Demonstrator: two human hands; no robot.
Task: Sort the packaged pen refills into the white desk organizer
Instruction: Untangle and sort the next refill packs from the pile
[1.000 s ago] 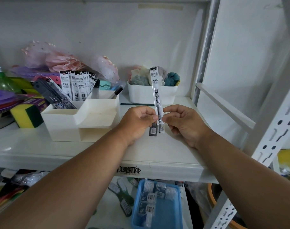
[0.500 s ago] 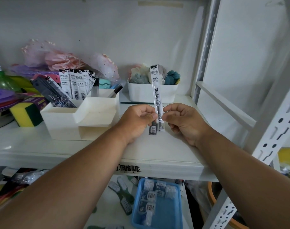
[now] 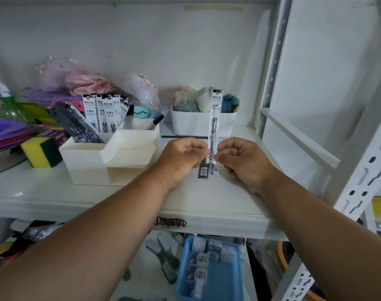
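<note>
A clear-and-white packaged pen refill (image 3: 215, 118) stands upright above the shelf, pinched near its lower end from both sides. My left hand (image 3: 181, 158) also holds a dark refill pack (image 3: 203, 171) whose lower end pokes out below the fingers. My right hand (image 3: 242, 161) pinches the white pack from the right. The white desk organizer (image 3: 111, 157) stands to the left; its back compartment holds several white refill packs (image 3: 105, 115) and several dark packs (image 3: 76, 124) leaning left.
A white bin (image 3: 201, 123) of rolled cloths stands behind the hands. A yellow-green sponge (image 3: 40, 152) lies left of the organizer. A metal shelf upright (image 3: 270, 68) rises at the right. A blue tray (image 3: 210, 270) sits on the lower shelf.
Both hands and the upright white pack have held almost still; the view has shifted only slightly.
</note>
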